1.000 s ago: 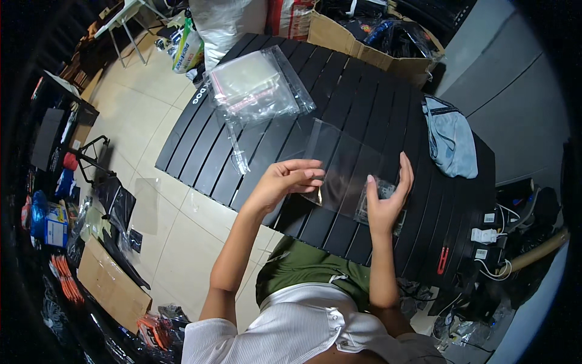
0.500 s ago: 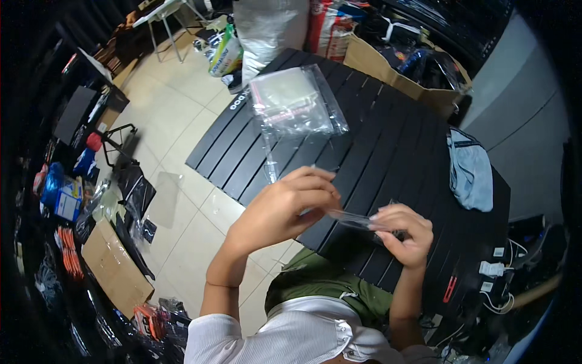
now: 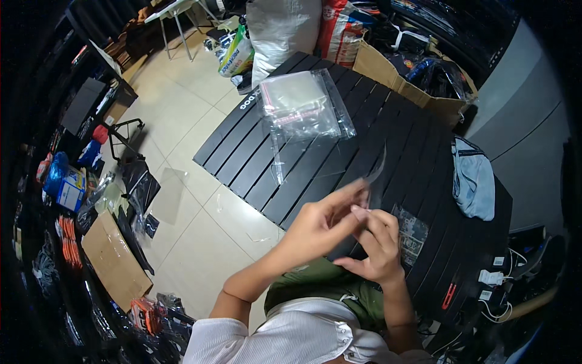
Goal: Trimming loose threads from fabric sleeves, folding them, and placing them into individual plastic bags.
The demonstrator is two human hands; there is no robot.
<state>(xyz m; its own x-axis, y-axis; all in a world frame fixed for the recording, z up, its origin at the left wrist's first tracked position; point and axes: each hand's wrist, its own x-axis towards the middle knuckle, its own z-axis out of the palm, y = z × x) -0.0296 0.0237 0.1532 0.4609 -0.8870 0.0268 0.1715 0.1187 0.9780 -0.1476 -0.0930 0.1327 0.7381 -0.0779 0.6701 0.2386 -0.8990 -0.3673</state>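
A thin clear plastic bag [image 3: 378, 173] rises from between the fingers of my left hand [image 3: 324, 227], which pinches its lower part. Close against it, my right hand [image 3: 379, 246] has curled fingers touching the bag and my left fingertips, while its thumb stands apart. Both hands are over the near edge of the black slatted table [image 3: 242, 173]. Just right of my right hand, a flat dark packet with a grey pattern [image 3: 413, 233] lies on the slats. Farther off lies a stack of clear plastic bags [image 3: 297, 100] with pink strips, inside a larger clear wrapper.
Light blue folded cloth [image 3: 473, 182] lies at the table's right side. A red cutter [image 3: 449, 296] is near the right edge, by white plugs and cables [image 3: 494, 278]. Beyond stand a cardboard box [image 3: 418, 85] and a white sack [image 3: 282, 36]. Flattened cardboard [image 3: 115, 261] lies on the left floor.
My left hand has moved right and down to meet my right hand, which shifted left. The bag, stretched between them before, now points upward. The dark packet is uncovered, and the whole view shifted slightly.
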